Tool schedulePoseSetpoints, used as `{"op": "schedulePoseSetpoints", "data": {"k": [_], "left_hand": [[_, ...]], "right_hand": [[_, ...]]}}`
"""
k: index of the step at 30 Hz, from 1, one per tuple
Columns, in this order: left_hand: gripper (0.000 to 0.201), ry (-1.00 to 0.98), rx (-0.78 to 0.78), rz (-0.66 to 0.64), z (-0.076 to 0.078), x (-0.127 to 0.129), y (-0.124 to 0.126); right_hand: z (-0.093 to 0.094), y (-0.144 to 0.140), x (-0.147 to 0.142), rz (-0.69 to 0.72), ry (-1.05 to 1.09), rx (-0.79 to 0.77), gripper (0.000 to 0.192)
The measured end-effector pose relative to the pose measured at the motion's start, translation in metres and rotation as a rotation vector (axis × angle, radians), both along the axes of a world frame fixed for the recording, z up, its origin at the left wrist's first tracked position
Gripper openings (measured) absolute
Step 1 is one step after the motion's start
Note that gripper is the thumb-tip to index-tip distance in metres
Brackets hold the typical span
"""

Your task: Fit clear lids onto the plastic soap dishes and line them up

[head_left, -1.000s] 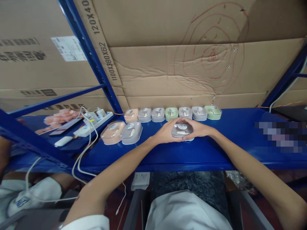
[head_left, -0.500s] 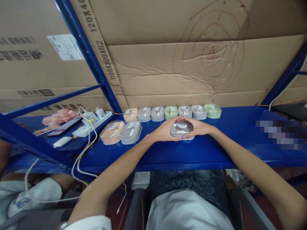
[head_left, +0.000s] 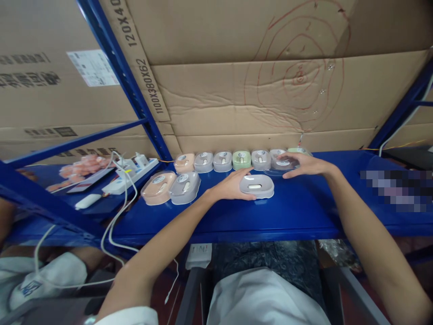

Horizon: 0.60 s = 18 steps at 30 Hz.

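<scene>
A: Where is the grey tray (head_left: 257, 186) sitting?

B: On the blue shelf (head_left: 304, 212), lidless, with a small white piece lying in it. Its long axis runs 9 to 3 o'clock, flat on its base.

A: And the hands?

B: The left hand (head_left: 233, 186) cups the tray's 9 o'clock end, fingers curled against it. The right hand (head_left: 302, 164) is at 1 o'clock from the tray, gripping the clear lid (head_left: 281, 168) just above the shelf.

A: Anything around it?

B: A row of lidded boxes (head_left: 223, 161) lies at 12 o'clock, a peach box (head_left: 158, 187) and a grey box (head_left: 184, 186) at 9.
</scene>
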<state>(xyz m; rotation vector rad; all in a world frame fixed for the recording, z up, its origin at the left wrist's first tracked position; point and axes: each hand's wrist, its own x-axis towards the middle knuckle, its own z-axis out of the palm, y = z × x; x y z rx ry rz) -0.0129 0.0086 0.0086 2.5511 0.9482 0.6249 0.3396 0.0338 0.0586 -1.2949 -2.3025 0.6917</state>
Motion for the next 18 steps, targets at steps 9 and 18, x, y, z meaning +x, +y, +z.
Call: {"op": "schedulePoseSetpoints", "data": {"k": [9, 18], "left_hand": [[0.083, 0.110, 0.068, -0.057, 0.005, 0.000, -0.001], [0.078, 0.069, 0.069, -0.067, 0.006, 0.001, -0.003]], "right_hand": [[-0.013, 0.014, 0.014, -0.005, -0.203, -0.050, 0.092], [-0.027, 0.024, 0.013, 0.037, -0.287, -0.020, 0.092]]}}
